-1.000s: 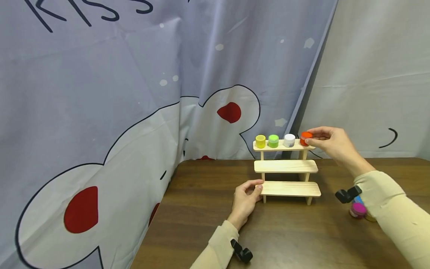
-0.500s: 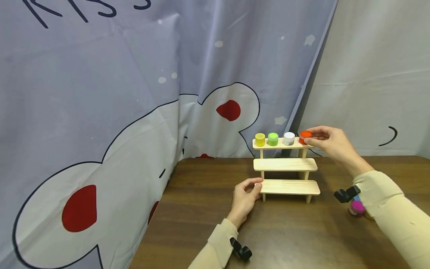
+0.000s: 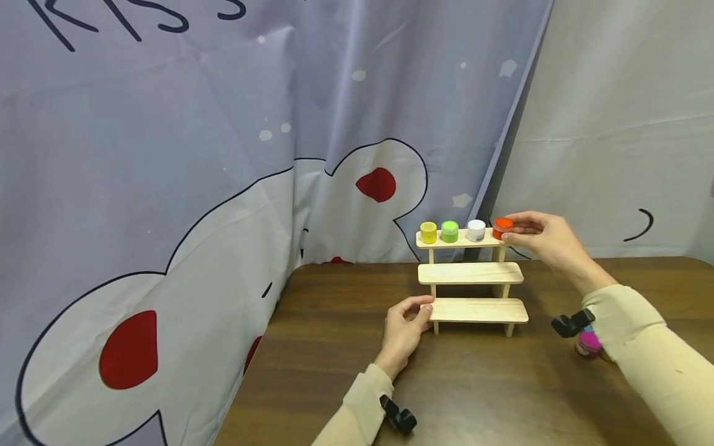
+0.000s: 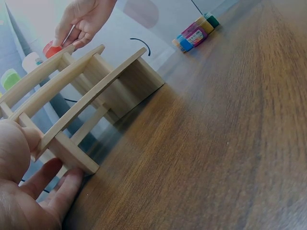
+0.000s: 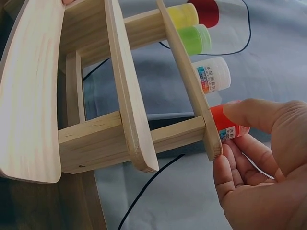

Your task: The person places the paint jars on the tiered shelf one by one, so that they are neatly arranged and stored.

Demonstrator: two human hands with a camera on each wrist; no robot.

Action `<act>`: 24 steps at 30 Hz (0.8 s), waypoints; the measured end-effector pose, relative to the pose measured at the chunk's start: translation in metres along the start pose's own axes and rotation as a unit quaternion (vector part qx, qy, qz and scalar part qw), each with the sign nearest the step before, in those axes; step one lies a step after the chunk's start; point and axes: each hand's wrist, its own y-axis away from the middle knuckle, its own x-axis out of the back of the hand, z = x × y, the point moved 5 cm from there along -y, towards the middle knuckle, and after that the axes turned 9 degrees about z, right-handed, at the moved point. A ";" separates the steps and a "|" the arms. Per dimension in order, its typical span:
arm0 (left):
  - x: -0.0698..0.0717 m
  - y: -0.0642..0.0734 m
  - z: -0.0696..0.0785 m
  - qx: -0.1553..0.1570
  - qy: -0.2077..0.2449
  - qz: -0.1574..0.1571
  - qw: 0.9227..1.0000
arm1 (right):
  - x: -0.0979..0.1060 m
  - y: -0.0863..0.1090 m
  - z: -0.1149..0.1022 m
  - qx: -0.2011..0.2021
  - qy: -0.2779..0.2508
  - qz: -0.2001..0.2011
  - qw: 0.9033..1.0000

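Barely a change: right of centre, the right hand (image 3: 549, 240) still pinches the orange jar (image 3: 502, 224), fourth along atop the wooden stand (image 3: 471, 273), not yet released; lower down, the left hand (image 3: 403, 329) grips the stand's left end.

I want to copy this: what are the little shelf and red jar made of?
The shelf looks like matte wood: pale with grain lines. The red jar seems smooth plastic, from its plain, bright lid; its sides might be glass.
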 end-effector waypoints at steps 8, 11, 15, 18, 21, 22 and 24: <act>-0.002 0.000 -0.002 0.005 0.007 0.000 1.000 | 0.006 0.004 -0.002 0.008 -0.014 0.031 0.999; -0.003 0.000 -0.002 0.004 0.005 -0.001 1.000 | 0.013 0.006 -0.002 0.016 -0.006 0.055 0.998; -0.003 0.000 -0.002 0.005 0.006 -0.002 1.000 | 0.023 0.008 -0.002 0.025 0.012 0.072 0.997; -0.002 0.000 -0.002 0.004 0.007 -0.001 1.000 | 0.029 0.011 -0.004 0.027 0.020 0.078 0.996; 0.000 -0.001 -0.002 0.006 0.008 0.000 1.000 | 0.033 0.014 -0.005 0.027 0.025 0.084 0.996; 0.000 -0.001 -0.002 0.007 0.007 0.000 1.000 | 0.035 0.016 -0.005 0.027 0.027 0.086 0.996; 0.000 0.000 -0.002 0.009 0.006 0.000 1.000 | 0.039 0.019 -0.005 0.028 0.027 0.089 0.995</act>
